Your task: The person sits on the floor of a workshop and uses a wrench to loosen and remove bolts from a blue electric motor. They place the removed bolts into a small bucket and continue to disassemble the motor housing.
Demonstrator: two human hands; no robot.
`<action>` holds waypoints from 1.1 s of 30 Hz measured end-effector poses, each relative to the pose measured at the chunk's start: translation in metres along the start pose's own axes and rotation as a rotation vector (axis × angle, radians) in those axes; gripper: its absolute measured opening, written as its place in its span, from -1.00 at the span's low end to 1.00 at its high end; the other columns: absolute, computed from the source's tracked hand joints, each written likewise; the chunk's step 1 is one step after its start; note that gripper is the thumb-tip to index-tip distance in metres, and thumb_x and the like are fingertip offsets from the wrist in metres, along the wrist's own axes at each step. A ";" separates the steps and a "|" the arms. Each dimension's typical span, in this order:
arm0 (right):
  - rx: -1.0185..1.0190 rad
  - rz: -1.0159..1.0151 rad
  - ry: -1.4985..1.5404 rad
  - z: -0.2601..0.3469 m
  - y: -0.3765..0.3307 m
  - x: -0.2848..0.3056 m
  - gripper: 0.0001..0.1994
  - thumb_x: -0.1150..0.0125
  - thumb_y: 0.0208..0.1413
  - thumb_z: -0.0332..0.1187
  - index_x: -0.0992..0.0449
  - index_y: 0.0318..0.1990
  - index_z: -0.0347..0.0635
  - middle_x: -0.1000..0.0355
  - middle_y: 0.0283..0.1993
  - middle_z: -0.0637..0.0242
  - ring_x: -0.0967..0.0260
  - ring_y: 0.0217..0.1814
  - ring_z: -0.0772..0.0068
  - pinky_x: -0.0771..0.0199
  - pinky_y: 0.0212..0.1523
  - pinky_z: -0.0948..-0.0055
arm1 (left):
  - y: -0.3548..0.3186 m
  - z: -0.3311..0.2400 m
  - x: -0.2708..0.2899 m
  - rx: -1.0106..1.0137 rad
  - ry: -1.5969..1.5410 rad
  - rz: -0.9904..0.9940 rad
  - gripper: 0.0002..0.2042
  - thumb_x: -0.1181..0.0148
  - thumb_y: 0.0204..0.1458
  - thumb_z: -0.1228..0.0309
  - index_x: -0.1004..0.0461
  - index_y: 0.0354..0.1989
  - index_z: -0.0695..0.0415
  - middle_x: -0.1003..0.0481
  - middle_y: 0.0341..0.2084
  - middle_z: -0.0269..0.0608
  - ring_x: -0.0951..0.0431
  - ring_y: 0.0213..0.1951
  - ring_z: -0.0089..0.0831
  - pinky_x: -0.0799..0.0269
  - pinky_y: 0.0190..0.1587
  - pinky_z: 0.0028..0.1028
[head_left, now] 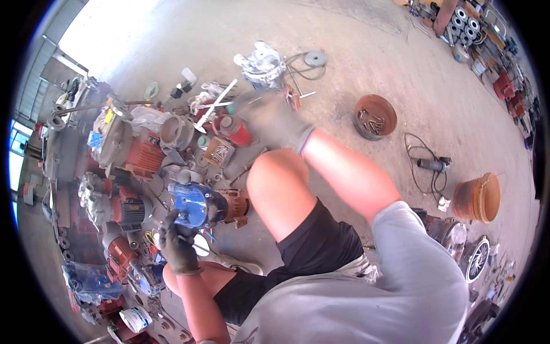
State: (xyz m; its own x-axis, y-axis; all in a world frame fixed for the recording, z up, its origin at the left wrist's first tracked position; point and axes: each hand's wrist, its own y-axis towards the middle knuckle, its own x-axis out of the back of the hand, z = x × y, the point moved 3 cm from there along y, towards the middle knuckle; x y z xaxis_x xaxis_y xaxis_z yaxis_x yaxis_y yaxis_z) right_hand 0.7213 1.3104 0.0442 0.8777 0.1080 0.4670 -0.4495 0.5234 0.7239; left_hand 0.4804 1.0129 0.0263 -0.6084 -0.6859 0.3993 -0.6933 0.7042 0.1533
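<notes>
My left hand (179,243), in a dark grey work glove, is at the lower left edge of a blue machine housing (192,205), its fingers curled against the rim. A rust-brown finned end (234,206) joins the housing's right side, beside my bent knee. My gloved right hand (278,120) is raised ahead of that knee and smeared by motion, so its fingers and anything in them cannot be made out. Left of it stand a red container (236,131) with a grey lid and a small box of bolts (219,152). A white T-shaped bar (216,107) lies just beyond.
Motors and pumps crowd the left, among them a red-brown motor (143,156) and a white bucket (136,319). To the right are a rusty pan of bolts (374,117), a corded grinder (433,165) and an orange bucket (476,198). A plastic-wrapped machine (260,64) sits ahead.
</notes>
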 end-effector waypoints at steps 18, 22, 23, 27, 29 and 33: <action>0.782 1.194 0.096 0.429 -0.046 -0.025 -0.78 -0.34 0.18 -0.22 -0.62 -0.14 -0.15 -0.54 -0.35 0.16 -0.61 -0.23 0.07 -0.62 -0.17 0.15 | -0.199 0.232 -0.157 0.662 0.750 1.468 -0.48 -0.16 0.24 -0.06 -0.75 -0.06 0.19 -0.71 -0.02 0.07 -0.68 0.08 -0.03 -0.47 0.24 -0.07; 0.719 1.301 -0.072 0.423 -0.043 0.004 -0.70 -0.32 0.21 -0.17 -0.63 -0.04 -0.18 -0.59 -0.31 0.12 -0.64 -0.22 0.06 -0.64 -0.16 0.17 | -0.216 0.232 -0.164 0.016 1.032 1.582 -0.48 -0.11 0.26 -0.02 -0.72 0.07 0.17 -0.65 0.14 0.06 -0.65 0.14 -0.05 -0.46 0.25 -0.06; 0.676 1.298 -0.145 0.419 -0.037 0.016 -0.68 -0.32 0.22 -0.16 -0.63 -0.02 -0.18 -0.60 -0.29 0.11 -0.64 -0.21 0.06 -0.64 -0.15 0.17 | -0.211 0.222 -0.167 -0.011 1.036 1.589 -0.48 -0.10 0.27 -0.01 -0.71 0.09 0.16 -0.65 0.15 0.06 -0.65 0.14 -0.05 -0.46 0.25 -0.07; 0.246 1.013 -0.238 0.329 -0.003 0.006 -0.63 -0.31 0.26 -0.11 -0.65 0.02 -0.23 -0.64 -0.29 0.08 -0.66 -0.23 0.02 -0.65 -0.16 0.16 | -0.232 0.238 -0.136 0.127 0.946 1.618 -0.50 -0.03 0.30 0.03 -0.70 0.16 0.12 -0.63 0.19 0.06 -0.66 0.16 -0.05 -0.49 0.24 -0.08; -0.061 0.797 -0.181 0.275 0.018 -0.006 -0.64 -0.28 0.30 -0.11 -0.66 -0.02 -0.25 -0.63 -0.34 0.13 -0.65 -0.28 0.05 -0.63 -0.20 0.14 | -0.228 0.233 -0.140 0.205 0.890 1.617 -0.50 0.00 0.32 0.05 -0.69 0.19 0.09 -0.61 0.22 0.07 -0.66 0.16 -0.05 -0.51 0.24 -0.09; -0.368 0.563 -0.147 0.189 0.054 -0.010 -0.62 -0.23 0.39 -0.10 -0.68 0.01 -0.28 -0.61 -0.28 -0.08 -0.61 -0.29 0.03 -0.61 -0.13 0.07 | -0.216 0.222 -0.186 0.587 0.662 1.682 -0.44 0.00 0.30 -0.06 -0.66 0.24 0.05 -0.60 0.24 0.03 -0.59 0.27 -0.07 -0.43 0.30 -0.09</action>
State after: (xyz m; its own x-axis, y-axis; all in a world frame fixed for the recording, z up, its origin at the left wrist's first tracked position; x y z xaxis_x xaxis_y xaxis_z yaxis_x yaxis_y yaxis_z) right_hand 0.6570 1.1780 0.1743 0.4838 0.3455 0.8041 -0.7217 0.6772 0.1433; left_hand 0.6575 0.9476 -0.2820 -0.5718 0.8193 0.0424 0.2650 0.2334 -0.9356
